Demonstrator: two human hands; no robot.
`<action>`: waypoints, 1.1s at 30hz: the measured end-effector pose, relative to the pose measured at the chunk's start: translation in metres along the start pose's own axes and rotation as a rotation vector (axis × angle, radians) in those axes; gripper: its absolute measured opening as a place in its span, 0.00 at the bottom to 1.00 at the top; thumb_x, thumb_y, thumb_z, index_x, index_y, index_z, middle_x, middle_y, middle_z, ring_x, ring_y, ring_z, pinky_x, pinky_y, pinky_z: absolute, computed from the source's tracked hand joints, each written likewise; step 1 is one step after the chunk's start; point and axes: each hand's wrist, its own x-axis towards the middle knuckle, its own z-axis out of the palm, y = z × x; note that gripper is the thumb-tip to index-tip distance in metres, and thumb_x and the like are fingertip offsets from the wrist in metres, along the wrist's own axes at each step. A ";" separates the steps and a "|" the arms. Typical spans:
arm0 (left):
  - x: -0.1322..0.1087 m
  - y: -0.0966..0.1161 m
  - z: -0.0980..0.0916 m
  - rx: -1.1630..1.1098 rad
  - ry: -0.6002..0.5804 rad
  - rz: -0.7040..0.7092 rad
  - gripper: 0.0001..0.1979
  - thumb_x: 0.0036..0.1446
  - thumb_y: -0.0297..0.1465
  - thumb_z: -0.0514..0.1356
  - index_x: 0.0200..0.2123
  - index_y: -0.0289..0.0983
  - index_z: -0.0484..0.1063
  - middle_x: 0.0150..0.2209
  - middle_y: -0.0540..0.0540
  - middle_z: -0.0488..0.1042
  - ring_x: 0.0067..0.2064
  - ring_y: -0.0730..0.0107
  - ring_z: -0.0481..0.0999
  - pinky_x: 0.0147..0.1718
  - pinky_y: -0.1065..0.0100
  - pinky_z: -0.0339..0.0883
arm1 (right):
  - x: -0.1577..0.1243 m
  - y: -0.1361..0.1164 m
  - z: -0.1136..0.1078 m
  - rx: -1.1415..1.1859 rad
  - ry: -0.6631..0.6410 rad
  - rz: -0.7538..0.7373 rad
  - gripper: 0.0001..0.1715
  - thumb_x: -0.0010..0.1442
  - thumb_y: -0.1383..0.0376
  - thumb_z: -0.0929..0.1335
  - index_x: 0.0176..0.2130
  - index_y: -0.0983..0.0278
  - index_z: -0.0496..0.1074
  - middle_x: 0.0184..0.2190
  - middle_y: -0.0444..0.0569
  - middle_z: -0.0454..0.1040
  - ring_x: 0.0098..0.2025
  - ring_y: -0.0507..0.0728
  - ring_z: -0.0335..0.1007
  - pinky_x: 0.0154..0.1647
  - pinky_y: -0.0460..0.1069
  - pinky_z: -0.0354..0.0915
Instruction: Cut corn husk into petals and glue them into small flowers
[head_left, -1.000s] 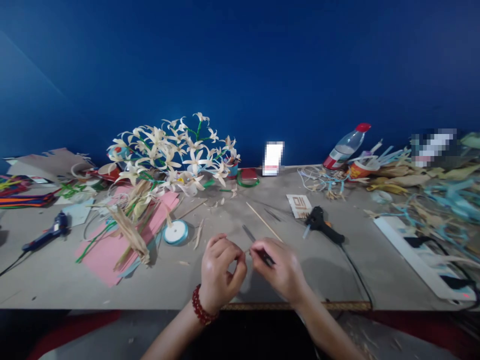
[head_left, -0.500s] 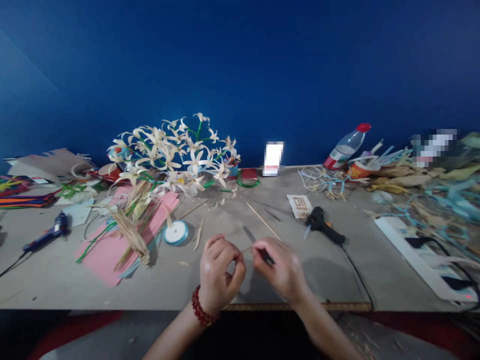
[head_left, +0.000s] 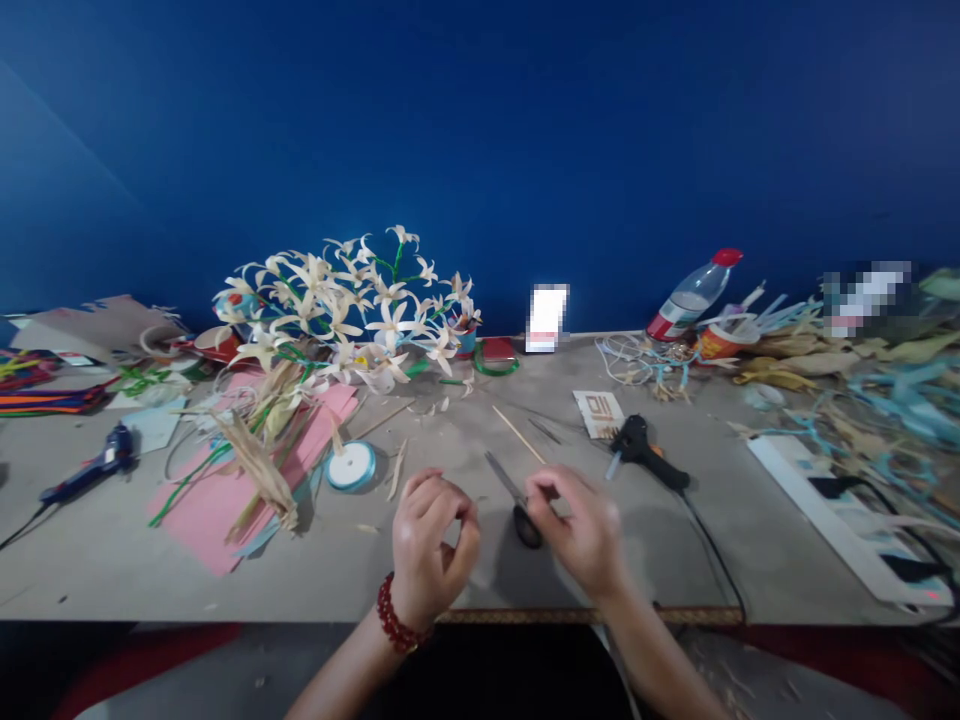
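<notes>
My left hand [head_left: 429,545] hovers over the near table edge with its fingers curled into a pinch; what they hold is too small to make out. My right hand [head_left: 579,528] is a hand's width to its right, fingers curled, thumb and forefinger pinched together. Between the two hands lie black-handled scissors [head_left: 514,497] on the grey table [head_left: 360,570], blades pointing away from me. A thin wooden stick [head_left: 519,435] lies just beyond the scissors.
A bouquet of pale straw flowers [head_left: 345,310] stands at the back left above pink paper [head_left: 225,480] and dried husks. A tape roll [head_left: 351,465], a black glue gun [head_left: 646,452], a blue glue gun [head_left: 90,468], a bottle [head_left: 694,290] and a power strip [head_left: 840,515] surround the hands.
My hands have drawn apart: the right moved right and slightly away, uncovering the scissors' handle. The left hand stayed nearly in place.
</notes>
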 end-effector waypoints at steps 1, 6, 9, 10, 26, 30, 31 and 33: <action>0.000 -0.001 0.000 -0.065 -0.005 -0.045 0.07 0.56 0.25 0.54 0.26 0.39 0.67 0.25 0.49 0.69 0.31 0.67 0.69 0.52 0.53 0.62 | 0.000 0.003 -0.003 0.018 0.019 0.014 0.06 0.59 0.69 0.64 0.31 0.60 0.68 0.27 0.45 0.71 0.29 0.54 0.67 0.33 0.48 0.64; 0.005 -0.006 0.005 -0.857 -0.251 -0.536 0.13 0.57 0.35 0.54 0.22 0.37 0.65 0.20 0.48 0.67 0.26 0.67 0.68 0.43 0.54 0.67 | -0.001 0.001 -0.004 0.335 -0.185 0.086 0.12 0.61 0.68 0.65 0.46 0.60 0.71 0.41 0.50 0.74 0.38 0.55 0.73 0.39 0.48 0.70; 0.004 -0.009 0.011 -1.359 -0.439 -0.822 0.14 0.52 0.37 0.55 0.19 0.38 0.59 0.14 0.53 0.57 0.20 0.73 0.60 0.31 0.59 0.67 | 0.002 -0.008 0.003 0.472 -0.226 0.042 0.15 0.62 0.68 0.65 0.48 0.59 0.71 0.46 0.51 0.73 0.46 0.57 0.71 0.46 0.51 0.69; 0.002 -0.010 0.013 -1.476 -0.503 -0.886 0.15 0.51 0.38 0.55 0.18 0.38 0.56 0.13 0.54 0.54 0.19 0.75 0.58 0.28 0.62 0.65 | 0.004 -0.011 0.006 0.503 -0.228 0.031 0.14 0.61 0.68 0.65 0.47 0.59 0.72 0.46 0.51 0.73 0.48 0.57 0.70 0.47 0.52 0.68; -0.019 -0.025 0.016 -0.759 -0.199 -0.544 0.10 0.58 0.37 0.56 0.32 0.36 0.69 0.29 0.45 0.71 0.34 0.65 0.72 0.34 0.64 0.68 | 0.007 -0.017 0.012 0.699 -0.346 0.217 0.11 0.63 0.60 0.66 0.31 0.62 0.69 0.33 0.46 0.70 0.35 0.53 0.69 0.37 0.47 0.67; -0.008 -0.023 0.000 -0.338 -0.040 -0.046 0.10 0.58 0.27 0.57 0.44 0.37 0.70 0.37 0.42 0.73 0.41 0.62 0.73 0.41 0.60 0.68 | 0.007 -0.014 0.011 0.710 -0.405 0.321 0.09 0.61 0.61 0.67 0.30 0.63 0.69 0.28 0.43 0.67 0.31 0.51 0.64 0.34 0.45 0.62; -0.006 -0.022 -0.002 -0.289 -0.033 0.048 0.12 0.58 0.24 0.57 0.45 0.38 0.70 0.37 0.42 0.73 0.40 0.63 0.73 0.40 0.60 0.69 | 0.007 -0.014 0.012 0.724 -0.419 0.349 0.10 0.61 0.60 0.67 0.30 0.63 0.68 0.27 0.42 0.66 0.30 0.51 0.63 0.32 0.44 0.61; -0.002 -0.020 -0.003 -0.221 -0.014 0.177 0.14 0.56 0.21 0.58 0.44 0.39 0.71 0.36 0.44 0.75 0.39 0.65 0.75 0.38 0.61 0.70 | 0.008 -0.015 0.013 0.754 -0.438 0.383 0.12 0.60 0.59 0.68 0.29 0.63 0.67 0.25 0.41 0.65 0.29 0.51 0.62 0.30 0.44 0.60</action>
